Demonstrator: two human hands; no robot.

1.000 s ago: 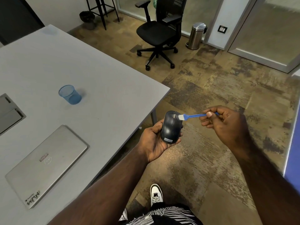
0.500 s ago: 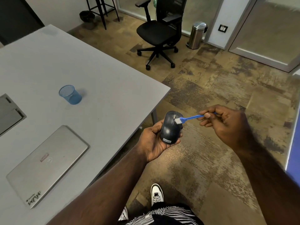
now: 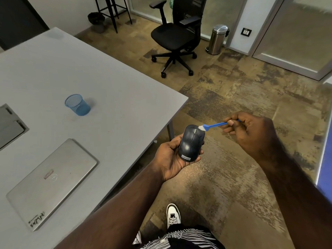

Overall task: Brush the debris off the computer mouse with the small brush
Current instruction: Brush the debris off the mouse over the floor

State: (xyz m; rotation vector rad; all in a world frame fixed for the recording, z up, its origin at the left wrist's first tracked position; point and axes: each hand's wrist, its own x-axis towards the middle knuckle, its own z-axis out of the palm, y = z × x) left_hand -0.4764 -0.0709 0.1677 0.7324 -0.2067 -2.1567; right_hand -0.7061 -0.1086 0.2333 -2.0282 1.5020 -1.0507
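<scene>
A dark computer mouse (image 3: pixel 190 143) with a small label at its near end lies top up in my left hand (image 3: pixel 168 159), held over the floor just past the table's corner. My right hand (image 3: pixel 251 133) pinches the handle of a small blue brush (image 3: pixel 214 125) between thumb and fingers. The brush's white bristles touch the far right part of the mouse, right beside the scroll wheel.
A grey table (image 3: pixel 111 97) to the left carries a shut silver laptop (image 3: pixel 52 182) and a blue mesh cup (image 3: pixel 77 105). Beyond stand a black office chair (image 3: pixel 177 36) and a steel bin (image 3: pixel 217 39). My white shoe (image 3: pixel 172 215) is on the carpet below.
The bristles dipped lower onto the mouse's right side half a second ago and are now back up beside the scroll wheel. My left hand keeps the mouse almost still.
</scene>
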